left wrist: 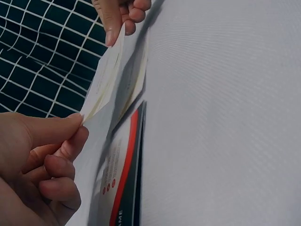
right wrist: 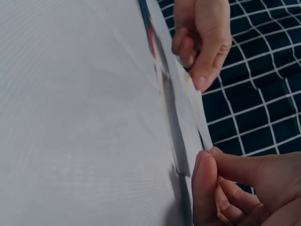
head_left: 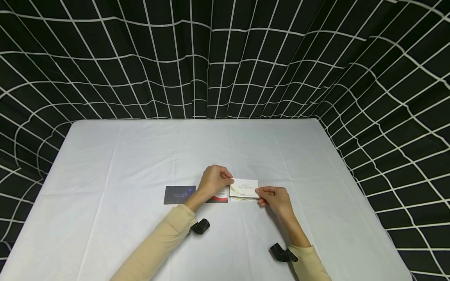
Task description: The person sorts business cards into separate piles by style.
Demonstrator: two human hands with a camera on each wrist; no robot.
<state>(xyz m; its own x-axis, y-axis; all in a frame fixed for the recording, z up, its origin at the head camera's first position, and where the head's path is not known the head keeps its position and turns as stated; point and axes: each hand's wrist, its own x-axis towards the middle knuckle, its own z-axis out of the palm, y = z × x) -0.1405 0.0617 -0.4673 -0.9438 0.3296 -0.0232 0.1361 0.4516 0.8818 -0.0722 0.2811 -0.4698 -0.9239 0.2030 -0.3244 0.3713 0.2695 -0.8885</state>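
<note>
Both hands hold one white business card point(head_left: 244, 187) with a yellow-green curve, raised a little off the table. My left hand point(head_left: 213, 181) pinches its left end between thumb and forefinger. At the other end, the thumb and fingers of my right hand point(head_left: 277, 200) pinch it. Below lies a similar white card point(left wrist: 135, 87), mostly covered from above in the head view. Beside it, a white, red and dark card point(left wrist: 123, 174) lies on the table, partly hidden by my left hand in the head view. Farther left rests a dark blue card point(head_left: 178, 194).
A white cloth covers the table point(head_left: 140, 152). Black curtains point(head_left: 207, 58) with a white grid hang behind it and along the sides. Each wrist carries a black camera, one at the left wrist point(head_left: 200, 226) and another at the right wrist point(head_left: 283, 253).
</note>
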